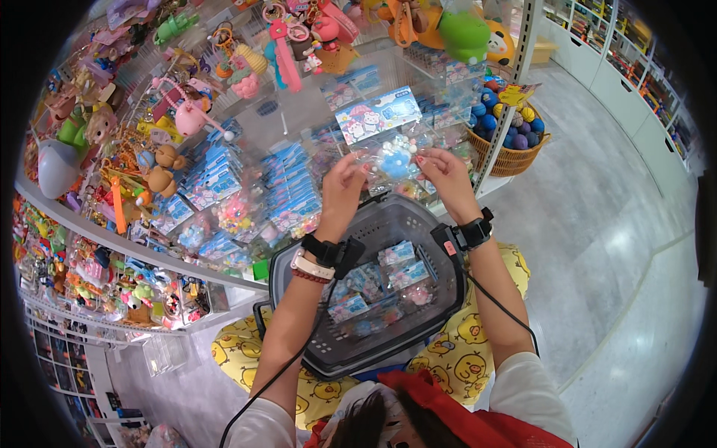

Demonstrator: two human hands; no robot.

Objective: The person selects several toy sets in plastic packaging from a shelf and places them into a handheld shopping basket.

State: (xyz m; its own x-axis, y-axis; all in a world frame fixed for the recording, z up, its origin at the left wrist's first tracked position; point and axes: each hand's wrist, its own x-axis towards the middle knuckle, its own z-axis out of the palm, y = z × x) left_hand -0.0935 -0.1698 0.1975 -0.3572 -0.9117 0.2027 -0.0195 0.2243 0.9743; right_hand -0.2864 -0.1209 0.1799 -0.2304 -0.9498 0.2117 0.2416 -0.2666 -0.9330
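Between my two hands hangs a clear plastic packet with a blue and white beaded trinket inside and a printed blue header card on top. My left hand pinches the packet's left edge. The right edge is pinched by my right hand. Below them, a grey plastic shopping basket rests on my lap, holding several similar packets. Just beyond my left hand, rows of matching carded packets stand in a clear shelf compartment.
Keychains and plush charms hang thickly at the left. A white slotted upright stands right of my hands. Behind it is a wicker basket of coloured balls. White drawer cabinets line the far right, across a grey floor.
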